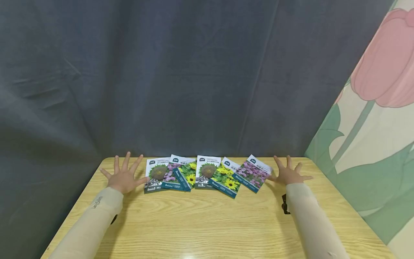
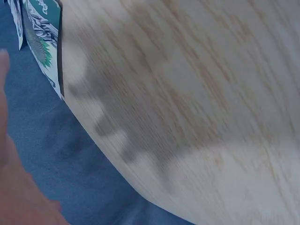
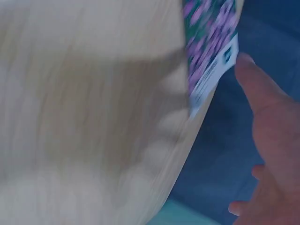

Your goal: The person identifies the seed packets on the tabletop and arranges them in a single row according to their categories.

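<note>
Left hand (image 1: 124, 178): fingers are standing wide apart, gripping nothing; the thumb is pointing at the left sunflower packet (image 1: 157, 173), contact unclear.
Right hand (image 1: 289, 175): fingers are also standing apart, holding nothing; the thumb is pointing at the right purple-flower packet (image 1: 253, 173), contact again unclear.
Packet row: six packets are lying along the far side of the bench (image 1: 194, 223), between the hands.
Far edge: the right purple-flower packet's pale corner is jutting toward the curtain (image 1: 194, 79); a backward nudge could be tipping it off.
Left overlap: the tilted yellow-flower packet (image 1: 187, 175) is overlapping the left purple-flower packet (image 1: 169, 176); an inward push could be jamming them.
Right overlap: the right yellow-flower packet (image 1: 226, 177) is covering a corner of the middle sunflower packet (image 1: 206, 171); dragging one could be shifting both.
</note>
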`<act>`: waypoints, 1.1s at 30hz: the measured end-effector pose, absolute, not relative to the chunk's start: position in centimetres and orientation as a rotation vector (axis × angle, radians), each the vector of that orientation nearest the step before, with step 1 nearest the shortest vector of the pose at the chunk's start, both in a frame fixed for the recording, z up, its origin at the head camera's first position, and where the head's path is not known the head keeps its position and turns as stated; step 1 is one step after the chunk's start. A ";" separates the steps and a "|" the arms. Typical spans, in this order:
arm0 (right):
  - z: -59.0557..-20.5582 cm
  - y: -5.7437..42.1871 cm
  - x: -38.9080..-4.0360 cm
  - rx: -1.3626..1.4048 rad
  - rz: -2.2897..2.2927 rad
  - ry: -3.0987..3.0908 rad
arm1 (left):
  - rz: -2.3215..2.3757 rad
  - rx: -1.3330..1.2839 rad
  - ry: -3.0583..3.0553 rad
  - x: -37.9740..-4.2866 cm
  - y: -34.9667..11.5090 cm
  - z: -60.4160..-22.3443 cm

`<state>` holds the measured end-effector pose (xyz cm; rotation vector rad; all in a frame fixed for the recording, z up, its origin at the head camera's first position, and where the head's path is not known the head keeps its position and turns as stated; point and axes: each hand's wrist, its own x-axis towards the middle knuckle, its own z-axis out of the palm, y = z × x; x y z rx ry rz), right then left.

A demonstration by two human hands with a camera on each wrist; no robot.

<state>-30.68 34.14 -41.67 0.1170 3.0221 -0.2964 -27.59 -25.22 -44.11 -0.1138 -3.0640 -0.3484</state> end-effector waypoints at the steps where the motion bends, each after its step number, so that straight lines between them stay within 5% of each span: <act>1: -41.6 33.6 -30.9 0.097 -0.304 3.032 | -0.363 -0.109 -3.060 -27.6 -25.2 -44.1; 12: -42.7 23.4 -32.2 -0.144 -0.527 3.151 | -0.676 -0.031 -2.951 -28.1 -24.3 -44.3; 27: -43.9 8.5 -29.2 -0.673 -1.096 2.939 | -1.352 0.214 -2.820 -28.7 -22.6 -44.6; 33: -44.4 4.3 -27.8 -0.671 -1.378 2.657 | -1.485 0.357 -2.799 -28.3 -21.3 -44.3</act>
